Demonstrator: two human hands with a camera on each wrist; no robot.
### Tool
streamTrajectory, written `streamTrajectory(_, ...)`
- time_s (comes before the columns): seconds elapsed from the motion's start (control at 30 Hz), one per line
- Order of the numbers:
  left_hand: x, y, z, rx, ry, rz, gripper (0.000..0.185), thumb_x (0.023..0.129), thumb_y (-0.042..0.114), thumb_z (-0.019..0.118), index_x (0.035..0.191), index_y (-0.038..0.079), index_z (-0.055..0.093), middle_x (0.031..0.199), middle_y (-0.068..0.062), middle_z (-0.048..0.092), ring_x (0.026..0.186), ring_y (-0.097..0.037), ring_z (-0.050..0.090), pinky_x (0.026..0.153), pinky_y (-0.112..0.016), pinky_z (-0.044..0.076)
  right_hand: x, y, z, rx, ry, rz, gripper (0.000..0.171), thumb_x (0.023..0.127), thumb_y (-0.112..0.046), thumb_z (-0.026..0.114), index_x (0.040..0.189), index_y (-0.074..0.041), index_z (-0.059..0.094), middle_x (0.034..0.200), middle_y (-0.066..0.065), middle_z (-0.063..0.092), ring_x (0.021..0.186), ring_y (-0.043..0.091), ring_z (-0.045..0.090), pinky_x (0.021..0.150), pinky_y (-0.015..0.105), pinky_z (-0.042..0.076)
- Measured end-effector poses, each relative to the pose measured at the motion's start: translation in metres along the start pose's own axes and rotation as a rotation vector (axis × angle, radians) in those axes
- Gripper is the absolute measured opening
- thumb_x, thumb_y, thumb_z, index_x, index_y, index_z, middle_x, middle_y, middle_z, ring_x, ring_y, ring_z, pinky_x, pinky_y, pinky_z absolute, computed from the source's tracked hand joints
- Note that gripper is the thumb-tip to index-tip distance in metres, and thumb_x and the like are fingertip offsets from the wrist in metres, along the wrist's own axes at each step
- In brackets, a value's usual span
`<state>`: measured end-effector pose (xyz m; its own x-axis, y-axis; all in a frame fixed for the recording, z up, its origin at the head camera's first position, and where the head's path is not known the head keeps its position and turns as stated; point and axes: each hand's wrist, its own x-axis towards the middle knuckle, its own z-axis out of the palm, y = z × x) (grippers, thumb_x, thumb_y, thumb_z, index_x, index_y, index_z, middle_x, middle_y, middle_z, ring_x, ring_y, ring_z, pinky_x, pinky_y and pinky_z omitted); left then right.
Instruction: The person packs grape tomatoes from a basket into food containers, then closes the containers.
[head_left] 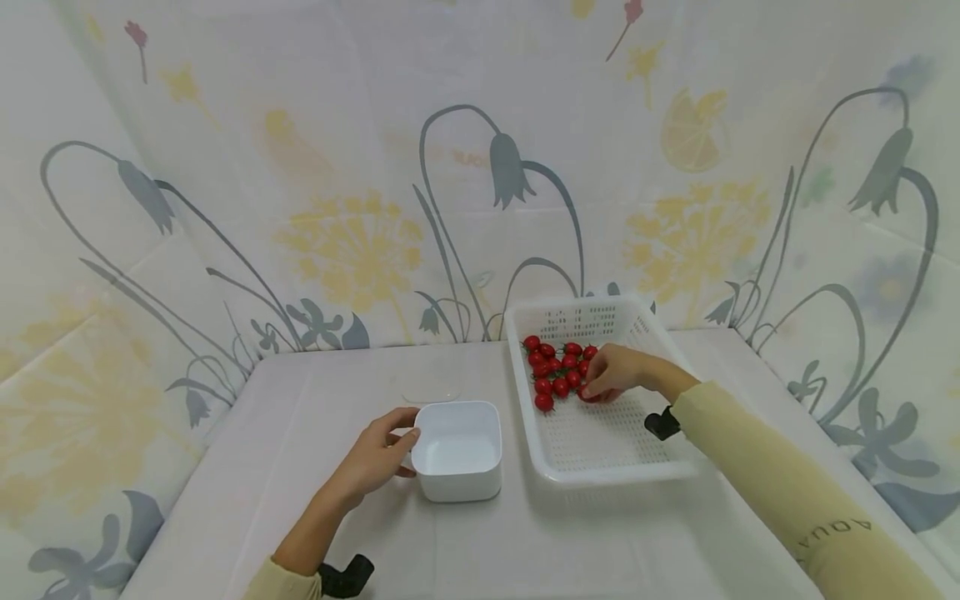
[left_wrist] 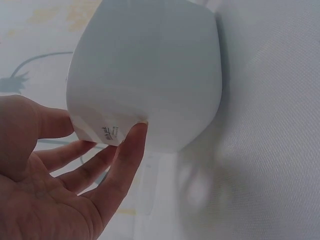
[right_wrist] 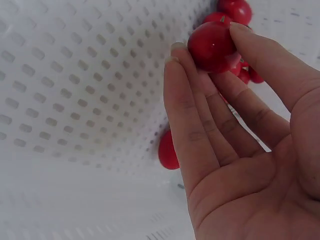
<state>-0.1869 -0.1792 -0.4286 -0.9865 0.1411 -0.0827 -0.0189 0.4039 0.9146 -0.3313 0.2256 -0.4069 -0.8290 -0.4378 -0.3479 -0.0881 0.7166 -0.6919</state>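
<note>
Right hand: your right hand [head_left: 611,372] is inside the white basket [head_left: 645,471], thumb and fingertips [right_wrist: 175,50] pinching one cherry tomato [right_wrist: 212,46].
Left hand: your left hand [head_left: 371,458] rests against the white bowl [head_left: 459,450] at its 9 o'clock side, fingers fairly straight, thumb tip [left_wrist: 137,131] touching the bowl wall; nothing is gripped.
Pinched tomato: at the 3 o'clock edge of the tomato pile [head_left: 557,369], low over the basket floor; whether it is lifted clear you cannot tell.
Tomato pile: clustered in the basket's far-left part, toward 11 o'clock; one loose tomato [head_left: 543,402] sits just at the pile's 6 o'clock.
Bowl: upright on the table [head_left: 300,433], just beside the basket at its 9 o'clock, not touching it.
Backdrop: a flower-printed cloth [head_left: 480,167] hangs behind the table at 12 o'clock.
</note>
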Motion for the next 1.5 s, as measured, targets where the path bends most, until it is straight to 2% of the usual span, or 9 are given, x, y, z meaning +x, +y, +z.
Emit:
streamTrajectory(0.4, 0.001, -0.002, 0.0, 0.0, -0.002, 0.0, 0.038, 0.105, 0.015, 0.058, 0.142, 0.008, 0.056, 0.141, -0.016, 0.056, 0.104, -0.025, 0.066, 0.069, -0.037, 0.064, -0.022, -0.018, -0.005, 0.043, 0.008, -0.058, 0.014, 0.091, -0.01, 0.076, 0.094, 0.003, 0.073, 0.087, 0.009, 0.073, 0.078, 0.021, 0.07, 0.079, 0.039, 0.064)
streamTrajectory(0.73, 0.0, -0.002, 0.001, -0.003, -0.001, 0.003, 0.038, 0.105, 0.014, 0.057, 0.142, 0.008, 0.056, 0.141, -0.017, 0.056, 0.104, -0.026, 0.066, 0.069, -0.037, 0.064, -0.036, -0.034, -0.01, 0.073, 0.026, -0.108, 0.018, 0.093, -0.012, 0.074, 0.097, 0.005, 0.071, 0.09, 0.011, 0.074, 0.081, 0.023, 0.071, 0.085, 0.047, 0.063)
streamTrajectory(1.03, 0.001, -0.002, 0.001, -0.006, -0.004, 0.011, 0.038, 0.105, 0.014, 0.057, 0.142, 0.007, 0.055, 0.142, -0.017, 0.056, 0.105, -0.027, 0.066, 0.069, -0.037, 0.064, -0.05, -0.051, -0.012, 0.112, 0.069, -0.123, 0.026, 0.095, -0.016, 0.073, 0.107, 0.007, 0.069, 0.098, 0.013, 0.074, 0.086, 0.023, 0.072, 0.086, 0.042, 0.062)
streamTrajectory(1.17, 0.0, -0.002, 0.0, -0.011, -0.008, 0.013, 0.038, 0.105, 0.013, 0.056, 0.143, 0.007, 0.055, 0.142, -0.018, 0.055, 0.105, -0.026, 0.067, 0.069, -0.038, 0.064, -0.057, -0.059, -0.012, 0.14, 0.084, -0.135, 0.029, 0.095, -0.019, 0.073, 0.109, 0.006, 0.07, 0.101, 0.014, 0.073, 0.087, 0.022, 0.072, 0.091, 0.045, 0.061)
streamTrajectory(1.5, 0.001, -0.002, -0.001, -0.019, -0.012, 0.01, 0.038, 0.106, 0.013, 0.055, 0.143, 0.006, 0.055, 0.143, -0.018, 0.055, 0.104, -0.026, 0.067, 0.07, -0.038, 0.064, -0.071, -0.081, 0.005, 0.203, 0.157, -0.158, 0.029, 0.095, -0.018, 0.073, 0.109, 0.006, 0.069, 0.103, 0.015, 0.072, 0.09, 0.026, 0.072, 0.088, 0.038, 0.062)
